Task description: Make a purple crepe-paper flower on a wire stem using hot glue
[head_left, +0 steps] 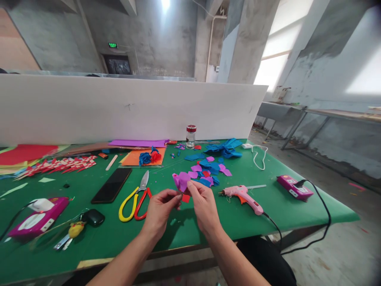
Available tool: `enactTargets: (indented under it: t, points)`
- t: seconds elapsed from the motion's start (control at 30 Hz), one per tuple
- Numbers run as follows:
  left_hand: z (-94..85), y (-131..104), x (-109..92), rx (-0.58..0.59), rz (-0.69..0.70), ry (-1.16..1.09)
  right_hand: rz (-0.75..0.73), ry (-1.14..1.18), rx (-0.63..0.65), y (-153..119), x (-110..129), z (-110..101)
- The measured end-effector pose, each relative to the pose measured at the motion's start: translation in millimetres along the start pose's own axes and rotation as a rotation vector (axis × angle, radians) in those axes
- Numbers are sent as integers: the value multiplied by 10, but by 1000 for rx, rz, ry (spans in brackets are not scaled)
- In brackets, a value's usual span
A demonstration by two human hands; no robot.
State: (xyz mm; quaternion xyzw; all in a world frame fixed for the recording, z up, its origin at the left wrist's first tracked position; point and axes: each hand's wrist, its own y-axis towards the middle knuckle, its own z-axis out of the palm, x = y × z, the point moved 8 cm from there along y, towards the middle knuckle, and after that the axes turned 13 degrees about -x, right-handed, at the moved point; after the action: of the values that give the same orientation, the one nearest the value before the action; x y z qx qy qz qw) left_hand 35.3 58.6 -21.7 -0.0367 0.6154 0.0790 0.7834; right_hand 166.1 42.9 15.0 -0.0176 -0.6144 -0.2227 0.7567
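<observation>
A small purple paper flower [181, 181] is held up over the green table between my two hands. My right hand [204, 200] pinches its right side between thumb and fingers. My left hand [163, 207] is closed just below the flower, its fingertips pressed together; what they grip is too small to make out. Under the hands lies a red paper piece [186, 198]. Behind them, blue and purple paper petals [210, 168] are scattered. Scissors [144, 183] with yellow and red handles lie left of my hands, and a pink glue gun [243, 194] lies to the right.
A black phone [112, 185], magenta power box [41, 218] and keychain [76, 229] are at left. Blue and red paper flowers [150, 157] sit on orange paper. A red-capped jar [191, 137] stands before the white partition [127, 111]. Another magenta box [294, 187] with a black cable is at right.
</observation>
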Motion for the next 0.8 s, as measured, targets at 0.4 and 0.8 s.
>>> enactTargets:
  t: [0.4,0.8]
  points:
    - [-3,-12,3,-20,-16,-12,68,96,3,-60,-26,53]
    - [-13,-2,-3,-39,-8,-23,34,55,-3,-72,-50,43]
